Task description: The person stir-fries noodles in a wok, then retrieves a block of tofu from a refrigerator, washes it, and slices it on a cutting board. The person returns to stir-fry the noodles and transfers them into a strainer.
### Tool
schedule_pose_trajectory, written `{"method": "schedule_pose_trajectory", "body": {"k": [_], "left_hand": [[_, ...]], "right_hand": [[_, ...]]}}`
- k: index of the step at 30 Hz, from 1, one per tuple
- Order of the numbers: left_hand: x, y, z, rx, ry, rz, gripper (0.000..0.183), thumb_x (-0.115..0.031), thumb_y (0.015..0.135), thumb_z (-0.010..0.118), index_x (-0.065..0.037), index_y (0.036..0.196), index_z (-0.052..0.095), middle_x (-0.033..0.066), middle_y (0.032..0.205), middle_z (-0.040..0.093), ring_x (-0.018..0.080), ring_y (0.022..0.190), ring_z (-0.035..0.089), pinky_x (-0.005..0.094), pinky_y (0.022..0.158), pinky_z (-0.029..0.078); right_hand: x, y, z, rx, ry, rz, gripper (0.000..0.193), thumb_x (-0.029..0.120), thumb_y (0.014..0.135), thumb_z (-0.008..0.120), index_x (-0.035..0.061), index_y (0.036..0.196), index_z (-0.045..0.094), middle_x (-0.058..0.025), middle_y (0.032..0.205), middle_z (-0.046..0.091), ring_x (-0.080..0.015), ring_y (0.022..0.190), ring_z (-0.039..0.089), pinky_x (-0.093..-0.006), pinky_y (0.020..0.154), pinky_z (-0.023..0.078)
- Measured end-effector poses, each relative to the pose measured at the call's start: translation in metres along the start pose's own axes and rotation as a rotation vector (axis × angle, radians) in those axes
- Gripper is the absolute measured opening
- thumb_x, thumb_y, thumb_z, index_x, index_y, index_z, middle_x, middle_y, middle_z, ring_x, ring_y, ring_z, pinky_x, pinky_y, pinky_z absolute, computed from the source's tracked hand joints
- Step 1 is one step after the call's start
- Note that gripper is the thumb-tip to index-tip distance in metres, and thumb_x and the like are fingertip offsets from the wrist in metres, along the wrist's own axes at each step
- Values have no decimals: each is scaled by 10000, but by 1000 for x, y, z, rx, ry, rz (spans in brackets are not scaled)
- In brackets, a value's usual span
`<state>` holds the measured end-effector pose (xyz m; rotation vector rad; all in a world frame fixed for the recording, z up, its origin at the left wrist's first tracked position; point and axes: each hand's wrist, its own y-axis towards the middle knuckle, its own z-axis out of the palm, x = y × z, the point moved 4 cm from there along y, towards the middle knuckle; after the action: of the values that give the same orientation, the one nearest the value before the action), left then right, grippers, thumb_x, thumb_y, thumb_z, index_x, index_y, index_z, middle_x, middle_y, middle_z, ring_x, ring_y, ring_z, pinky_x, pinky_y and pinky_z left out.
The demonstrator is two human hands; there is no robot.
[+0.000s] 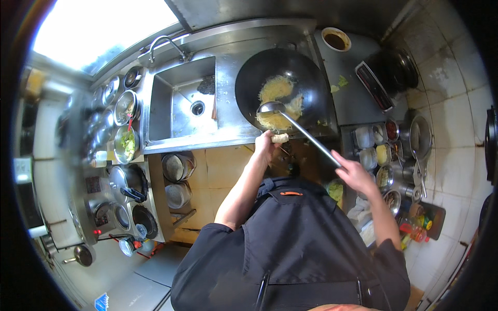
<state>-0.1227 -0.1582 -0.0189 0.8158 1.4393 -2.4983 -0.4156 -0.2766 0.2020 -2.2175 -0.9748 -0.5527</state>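
Observation:
A black wok (311, 78) sits at the right of the steel counter. Pale yellow strands (276, 88), like noodles or shredded potato, lie in it in a few clumps. My left hand (265, 146) is closed at the wok's near rim, round what looks like a pale, cloth-wrapped handle (280, 138). My right hand (354, 172) grips the end of a long steel ladle (311, 136). The handle slants up to the left across the wok, and the ladle's bowl (271, 108) rests among the strands. Whatever lies beneath the bowl is hidden.
Left of the wok are a steel sink (179, 114) and a curved faucet (165, 42). Bowls, including one of chopped greens (126, 145), and a lidded pot (124, 179) line the left side. Seasoning containers (368, 158) stand at right; a white bowl of brown sauce (336, 39) sits behind.

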Motion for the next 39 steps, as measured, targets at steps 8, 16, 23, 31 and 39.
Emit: {"method": "schedule_pose_trajectory", "body": {"k": [8, 16, 23, 31, 39], "left_hand": [[-27, -38, 14, -118, 160, 75, 128, -107, 927, 596, 19, 947, 607, 125, 895, 633, 252, 735, 697, 330, 552, 593], [-31, -48, 30, 104, 133, 213, 184, -151, 950, 551, -46, 1095, 594, 104, 973, 632, 237, 769, 639, 336, 546, 489], [-14, -36, 28, 85, 38, 56, 184, -129, 984, 578, 3, 1110, 599, 128, 1060, 657, 277, 934, 686, 372, 750, 594], [41, -18, -55, 533, 516, 120, 626, -349, 1067, 625, 2, 1542, 416, 214, 1567, 485, 347, 1417, 520, 475, 1201, 430], [172, 95, -118, 54, 526, -263, 179, -275, 1029, 631, -101, 1057, 663, 39, 832, 673, 198, 662, 633, 360, 586, 520]], "right_hand": [[4, -4, 53, 15, -295, 30, 714, 104, 1008, 578, 103, 1658, 284, -289, 861, 651, -453, 737, 685, -554, 689, 586], [10, 6, 59, -76, -258, 69, 798, 20, 959, 555, 108, 1679, 223, -252, 898, 644, -400, 729, 681, -550, 699, 588], [13, 7, 50, -325, -272, -6, 764, 14, 964, 574, 125, 1661, 283, -231, 936, 649, -384, 717, 690, -487, 657, 595], [-5, 13, 34, -186, -279, 10, 736, 58, 984, 577, 169, 1658, 301, -225, 939, 694, -371, 778, 732, -485, 687, 625], [-13, 99, 69, -278, 667, 10, 795, -12, 1006, 568, 247, 1691, 260, 32, 792, 493, -62, 578, 442, -236, 505, 447]]}}
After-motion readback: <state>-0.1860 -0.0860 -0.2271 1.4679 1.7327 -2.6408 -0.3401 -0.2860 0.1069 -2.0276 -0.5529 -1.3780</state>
